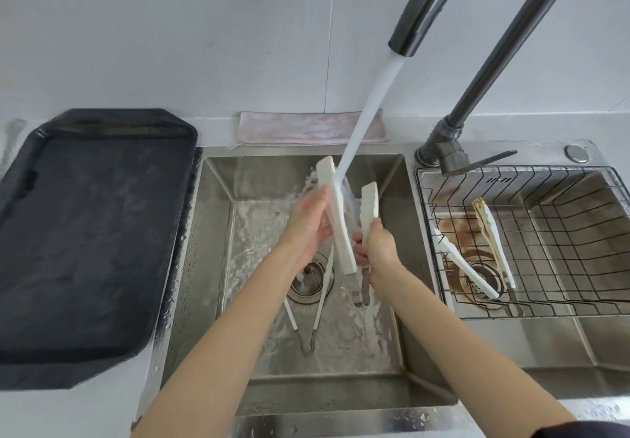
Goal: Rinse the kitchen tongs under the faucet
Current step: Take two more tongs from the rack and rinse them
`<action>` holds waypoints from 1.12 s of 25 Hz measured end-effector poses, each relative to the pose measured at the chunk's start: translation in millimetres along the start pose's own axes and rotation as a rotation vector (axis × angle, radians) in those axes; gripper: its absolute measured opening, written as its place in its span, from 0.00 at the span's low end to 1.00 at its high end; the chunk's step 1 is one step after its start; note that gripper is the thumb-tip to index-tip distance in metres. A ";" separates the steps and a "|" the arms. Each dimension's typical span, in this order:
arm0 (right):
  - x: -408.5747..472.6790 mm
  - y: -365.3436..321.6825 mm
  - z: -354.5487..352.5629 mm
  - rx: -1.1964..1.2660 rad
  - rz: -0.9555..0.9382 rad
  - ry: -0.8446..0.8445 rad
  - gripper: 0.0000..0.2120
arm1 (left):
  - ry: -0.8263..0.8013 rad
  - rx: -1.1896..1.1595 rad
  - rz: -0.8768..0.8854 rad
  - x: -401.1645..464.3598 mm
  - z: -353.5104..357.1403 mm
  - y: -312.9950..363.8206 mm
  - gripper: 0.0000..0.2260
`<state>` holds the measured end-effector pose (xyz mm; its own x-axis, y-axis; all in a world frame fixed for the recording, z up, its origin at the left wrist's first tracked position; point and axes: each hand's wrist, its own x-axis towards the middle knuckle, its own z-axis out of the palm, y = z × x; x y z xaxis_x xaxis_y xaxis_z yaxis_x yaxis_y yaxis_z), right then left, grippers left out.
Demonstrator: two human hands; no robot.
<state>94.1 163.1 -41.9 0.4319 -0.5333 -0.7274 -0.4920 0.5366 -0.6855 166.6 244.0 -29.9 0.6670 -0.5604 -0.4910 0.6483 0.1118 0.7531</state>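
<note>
Head view:
Tongs: white plastic kitchen tongs (335, 212), arms spread, tips up, over the steel left sink basin (211, 233).
Water: stream from the dark curved metal faucet (422, 11) strikes the longer arm.
Left hand (306, 224): fingers curled round that arm.
Right hand (380, 245): pinching the shorter arm.
Basin floor: second white tongs (322, 296) beside the drain.

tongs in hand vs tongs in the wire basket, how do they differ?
The held tongs are gripped by the left hand and right hand under the water stream; the basket tongs lie untouched in the wire basket. The held tongs look clean white; the basket tongs show brown stains. Both are white with splayed arms.
</note>
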 end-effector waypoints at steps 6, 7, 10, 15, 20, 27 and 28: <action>-11.3 7.6 0.9 -0.085 -0.294 -0.046 0.13 | 0.170 0.024 -0.059 -7.6 -16.8 -8.8 0.09; -12.0 13.3 2.2 -0.111 -0.281 -0.073 0.14 | 0.190 0.045 -0.068 -11.0 -21.9 -13.2 0.09; -8.8 35.4 5.4 -0.203 -0.201 -0.121 0.18 | 0.224 0.213 -0.093 -19.8 -40.3 -28.1 0.16; -3.3 74.6 5.6 -0.372 -0.112 -0.134 0.19 | 0.216 0.616 -0.179 -33.6 -68.5 -57.3 0.27; 15.6 105.0 1.6 -0.594 0.006 -0.107 0.18 | 0.270 0.791 -0.247 -33.7 -97.0 -81.3 0.27; 40.8 136.4 2.7 -0.634 0.167 -0.074 0.17 | 0.333 0.809 -0.374 -24.9 -120.3 -105.7 0.25; 43.1 137.9 3.5 -0.636 0.181 -0.070 0.17 | 0.340 0.789 -0.397 -23.5 -123.7 -110.3 0.24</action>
<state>47.4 216.4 -167.9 0.3382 -0.4161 -0.8441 -0.9023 0.1114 -0.4164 124.8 346.4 -155.6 0.6031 -0.1548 -0.7825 0.4982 -0.6930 0.5211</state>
